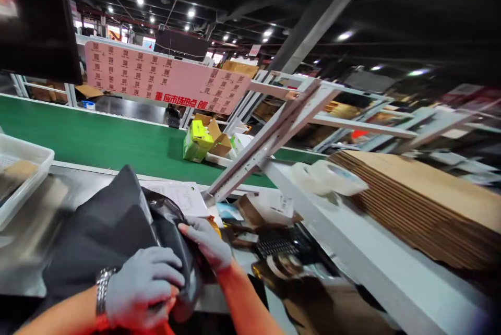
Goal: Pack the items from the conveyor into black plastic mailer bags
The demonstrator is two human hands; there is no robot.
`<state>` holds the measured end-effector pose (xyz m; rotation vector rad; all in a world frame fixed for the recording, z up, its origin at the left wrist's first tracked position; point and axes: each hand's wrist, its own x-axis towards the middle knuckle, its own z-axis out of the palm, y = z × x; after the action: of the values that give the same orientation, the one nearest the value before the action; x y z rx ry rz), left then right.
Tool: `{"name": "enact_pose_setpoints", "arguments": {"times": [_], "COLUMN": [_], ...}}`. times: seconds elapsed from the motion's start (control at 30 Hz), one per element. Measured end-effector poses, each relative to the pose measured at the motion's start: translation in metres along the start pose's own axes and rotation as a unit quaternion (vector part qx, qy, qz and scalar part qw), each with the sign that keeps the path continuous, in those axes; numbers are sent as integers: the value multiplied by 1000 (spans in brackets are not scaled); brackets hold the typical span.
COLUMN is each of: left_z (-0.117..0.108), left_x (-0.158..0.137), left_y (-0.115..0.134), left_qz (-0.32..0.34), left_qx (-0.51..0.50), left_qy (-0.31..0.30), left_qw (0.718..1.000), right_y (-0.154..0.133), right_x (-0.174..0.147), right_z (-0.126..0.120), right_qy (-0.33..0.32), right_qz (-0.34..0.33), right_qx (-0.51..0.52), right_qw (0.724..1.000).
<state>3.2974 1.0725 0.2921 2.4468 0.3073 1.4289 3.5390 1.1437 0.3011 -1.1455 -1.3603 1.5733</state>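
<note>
Low in the frame, both gloved hands are gripping the black poly bag (pixel 117 220) (left hand (pixel 143 285) clenching its near edge, right hand (pixel 207 241) pinching the flap), best kept taut against the surface (pixel 31 241).

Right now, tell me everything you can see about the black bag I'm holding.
The black bag looks like a glossy plastic mailer, creased and bulging. It lies on the metal worktop before the green conveyor. The gloved left hand grips its near edge; the gloved right hand presses its right side.
</note>
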Motion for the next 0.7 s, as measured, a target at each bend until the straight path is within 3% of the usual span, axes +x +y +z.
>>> {"name": "enact_pose_setpoints", "arguments": {"times": [0.07, 0.17, 0.27, 0.33, 0.4, 0.47, 0.53, 0.6, 0.7], "left_z": [2, -10, -31, -45, -55, -60, -61, -64, -82], "left_x": [-11, -28, -39, -41, -43, -46, -53, -66, -92], "left_y": [-4, -8, -14, -18, -23, -28, -34, -40, -49], "left_qz": [-21, -74, -203, -328, -424, -475, -516, -552, -581], "left_qx": [17, 42, 5, -56, -125, -177, -183, -150, -97], "left_qy": [-6, -14, -15, 7, 40, 71, 105, 172, 304], "left_qw": [1000, 996, 979, 943, 896, 859, 830, 802, 748], "right_y": [4, 6, 2, 0, 0, 4, 13, 25, 43], "right_x": [-2, -4, -7, -9, -9, -5, 3, 14, 25], "right_z": [2, 3, 14, 32, 58, 86, 109, 123, 131], "right_qy": [5, 88, 129, 110, 38, -53, -105, -85, 16], "right_qz": [16, -25, -71, -98, -131, -158, -160, -146, -144], "right_qx": [7, 22, 2, -30, -64, -82, -80, -62, 2], "right_qw": [1000, 996, 989, 989, 989, 983, 978, 984, 990]}}
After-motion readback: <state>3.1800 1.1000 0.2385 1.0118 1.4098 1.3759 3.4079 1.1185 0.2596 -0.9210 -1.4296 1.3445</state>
